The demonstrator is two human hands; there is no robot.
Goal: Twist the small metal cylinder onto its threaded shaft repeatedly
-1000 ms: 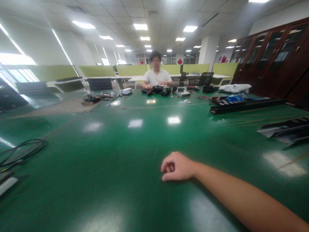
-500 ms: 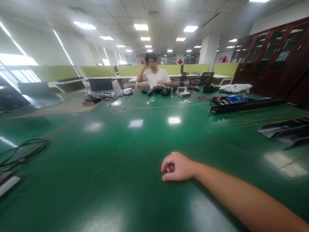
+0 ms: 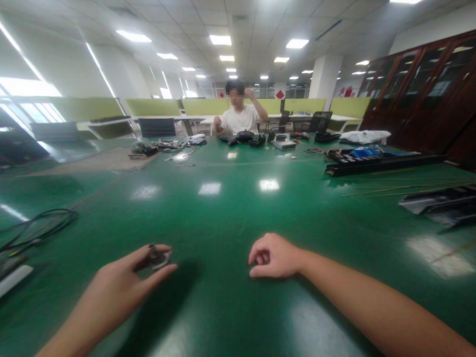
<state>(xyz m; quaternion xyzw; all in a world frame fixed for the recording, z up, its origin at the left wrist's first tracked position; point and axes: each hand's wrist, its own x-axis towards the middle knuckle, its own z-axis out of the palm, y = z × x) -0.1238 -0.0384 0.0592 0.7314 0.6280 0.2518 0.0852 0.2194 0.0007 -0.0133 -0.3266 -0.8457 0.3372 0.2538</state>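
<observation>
My left hand (image 3: 128, 272) is raised over the green table (image 3: 208, 307), left of centre, casting a shadow on it. Between its thumb and fingers it grips a small dark and silvery round metal part (image 3: 159, 259), partly covered by the fingers; its exact kind does not show. My right hand (image 3: 275, 257) rests on the tabletop right of centre, fingers loosely curled and the thumb apart from them. Nothing shows in its grasp.
Black cables (image 3: 48, 225) lie at the left edge. Black metal channels (image 3: 442, 203), thin rods (image 3: 394, 187) and a long black rail (image 3: 386, 162) lie at the right. Across the table sits a person (image 3: 240, 119) behind several tools and a black case (image 3: 245, 135).
My left hand has come into view from the lower left with the small metal part in it. My right hand has stayed in place. The person opposite has changed arm position.
</observation>
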